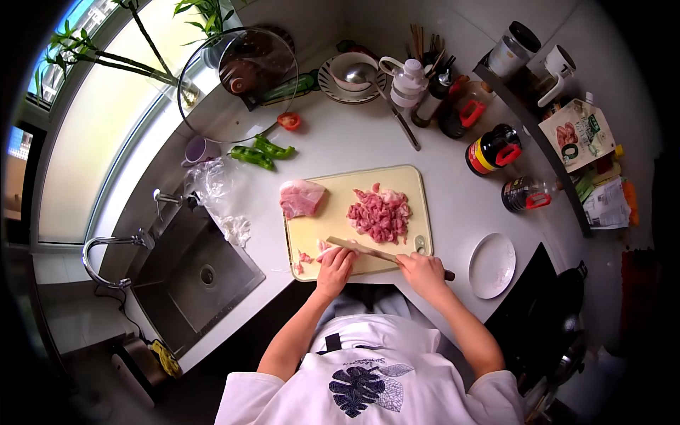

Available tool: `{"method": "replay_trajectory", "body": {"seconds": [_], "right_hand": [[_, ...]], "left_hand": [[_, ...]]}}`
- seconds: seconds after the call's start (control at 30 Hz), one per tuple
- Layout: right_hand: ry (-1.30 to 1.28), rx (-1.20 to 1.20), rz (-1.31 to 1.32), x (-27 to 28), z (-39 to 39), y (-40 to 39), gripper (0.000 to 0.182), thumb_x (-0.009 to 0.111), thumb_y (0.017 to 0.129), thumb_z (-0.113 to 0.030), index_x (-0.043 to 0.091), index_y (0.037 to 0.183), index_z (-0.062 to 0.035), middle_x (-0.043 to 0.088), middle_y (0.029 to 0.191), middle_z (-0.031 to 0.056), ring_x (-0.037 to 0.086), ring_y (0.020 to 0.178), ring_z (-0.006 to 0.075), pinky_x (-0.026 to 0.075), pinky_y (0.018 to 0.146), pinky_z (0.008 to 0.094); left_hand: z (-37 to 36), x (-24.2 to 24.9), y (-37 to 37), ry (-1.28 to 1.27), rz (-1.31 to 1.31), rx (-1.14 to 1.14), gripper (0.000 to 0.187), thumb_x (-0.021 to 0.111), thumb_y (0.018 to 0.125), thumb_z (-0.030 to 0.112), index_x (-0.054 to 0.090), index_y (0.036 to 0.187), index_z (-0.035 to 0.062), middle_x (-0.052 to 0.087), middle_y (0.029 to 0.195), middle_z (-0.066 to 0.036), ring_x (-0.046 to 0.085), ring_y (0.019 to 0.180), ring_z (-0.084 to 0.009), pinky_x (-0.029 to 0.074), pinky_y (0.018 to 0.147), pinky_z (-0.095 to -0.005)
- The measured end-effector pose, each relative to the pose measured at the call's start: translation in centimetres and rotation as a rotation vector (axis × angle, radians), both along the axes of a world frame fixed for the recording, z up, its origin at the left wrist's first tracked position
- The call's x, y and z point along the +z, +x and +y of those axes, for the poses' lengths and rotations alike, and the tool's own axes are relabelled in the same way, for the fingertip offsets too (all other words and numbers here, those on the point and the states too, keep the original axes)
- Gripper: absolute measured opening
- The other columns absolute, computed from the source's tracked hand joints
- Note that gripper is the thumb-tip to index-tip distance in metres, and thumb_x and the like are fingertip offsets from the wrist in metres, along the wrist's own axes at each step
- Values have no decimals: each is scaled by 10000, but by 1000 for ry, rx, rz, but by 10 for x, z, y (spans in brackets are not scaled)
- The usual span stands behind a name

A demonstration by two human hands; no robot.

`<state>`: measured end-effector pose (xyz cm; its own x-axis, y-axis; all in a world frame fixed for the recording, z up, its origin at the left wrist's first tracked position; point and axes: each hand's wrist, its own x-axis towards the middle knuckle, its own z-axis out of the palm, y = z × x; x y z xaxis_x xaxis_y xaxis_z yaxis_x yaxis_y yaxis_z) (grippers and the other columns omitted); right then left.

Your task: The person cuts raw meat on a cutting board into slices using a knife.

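Note:
A cream cutting board [340,184] lies on the counter in front of me. My right hand [423,275] is wrapped round the handle of a knife [365,249], whose blade points left across the board's front part. My left hand [335,270] is closed on a small piece of meat [324,246] beside the blade tip; its fingertips are partly hidden. Small cut bits [303,261] lie left of that hand. A larger chunk of raw meat [301,198] rests at the board's back left, and a pile of diced meat [380,214] sits at its right.
Left are a sink [207,275], a plastic bag [216,185] and green peppers [262,151] near a cut tomato [289,121]. A glass lid [238,85] leans behind. Right stand a white plate [491,265] and sauce bottles [494,149]. A ladle [404,127] rests in a bowl [352,71].

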<state>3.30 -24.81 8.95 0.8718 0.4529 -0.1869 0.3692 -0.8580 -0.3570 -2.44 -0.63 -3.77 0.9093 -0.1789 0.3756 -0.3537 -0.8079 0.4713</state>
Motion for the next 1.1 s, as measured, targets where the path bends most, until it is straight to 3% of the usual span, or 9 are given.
{"method": "replay_trajectory", "body": {"seconds": [0.03, 0.27, 0.33, 0.43, 0.67, 0.8, 0.93, 1.03, 1.1], "right_hand": [[-41, 64, -57, 5, 1, -2, 99, 641, 873, -178, 670, 945, -117, 633, 712, 105, 689, 635, 305, 536, 556, 430], [-249, 177, -125, -3, 1, -5, 145, 604, 836, -128, 656, 959, -71, 641, 717, 97, 693, 593, 255, 534, 506, 379], [-182, 218, -156, -23, 25, -1, 224, 578, 833, -106, 663, 1037, -72, 648, 729, 102, 695, 598, 260, 533, 498, 380], [-179, 209, -209, -37, 56, 4, 102, 567, 841, -95, 617, 927, -75, 646, 736, 112, 697, 606, 267, 543, 510, 378], [-206, 140, -70, -23, -23, -1, 41, 560, 875, -93, 597, 860, -87, 640, 696, 111, 696, 605, 303, 542, 519, 440], [-148, 162, -13, -47, 15, 10, 98, 615, 872, -155, 636, 963, -123, 651, 737, 128, 695, 650, 325, 544, 564, 462], [-111, 130, -40, -54, 48, 14, 110, 615, 879, -179, 657, 967, -129, 666, 743, 147, 694, 677, 345, 544, 590, 467], [0, 3, 21, -35, 15, 16, 120, 618, 896, -203, 685, 923, -107, 687, 777, 165, 685, 705, 367, 540, 624, 480], [-65, -160, 227, -19, -15, 18, 178, 623, 912, -240, 702, 868, -86, 698, 817, 166, 675, 725, 378, 533, 654, 487]], "left_hand": [[0, -3, -2, 42, 9, 12, 385, 678, 795, 81, 611, 1172, 36, 593, 1238, -114, 540, 1180, -309, 445, 990, -425], [4, -14, -5, 44, 30, -1, 340, 683, 783, 123, 618, 1102, 27, 598, 1173, -137, 542, 1131, -346, 446, 979, -445], [3, -10, -4, 23, 34, -2, 337, 682, 782, 123, 619, 1099, 28, 598, 1168, -138, 542, 1128, -346, 446, 980, -444], [4, -10, 0, 21, 34, 2, 332, 680, 782, 123, 622, 1097, 35, 599, 1161, -131, 544, 1125, -339, 445, 982, -441], [2, 3, 3, 15, -1, 10, 357, 678, 786, 135, 640, 1139, 91, 610, 1136, -81, 554, 1105, -296, 451, 965, -416], [1, 2, 1, 39, -15, 43, 391, 679, 780, 135, 641, 1168, 103, 614, 1126, -78, 557, 1106, -284, 459, 951, -410], [0, 3, 1, 54, -11, 17, 416, 679, 767, 121, 634, 1180, 93, 618, 1164, -76, 558, 1145, -267, 459, 959, -409], [1, 4, 3, 17, -14, 11, 412, 676, 775, 107, 623, 1183, 78, 615, 1210, -72, 559, 1163, -267, 458, 961, -412], [0, 3, 2, -1, -23, 4, 405, 674, 783, 92, 614, 1183, 69, 613, 1233, -66, 560, 1175, -264, 458, 963, -412]]}}
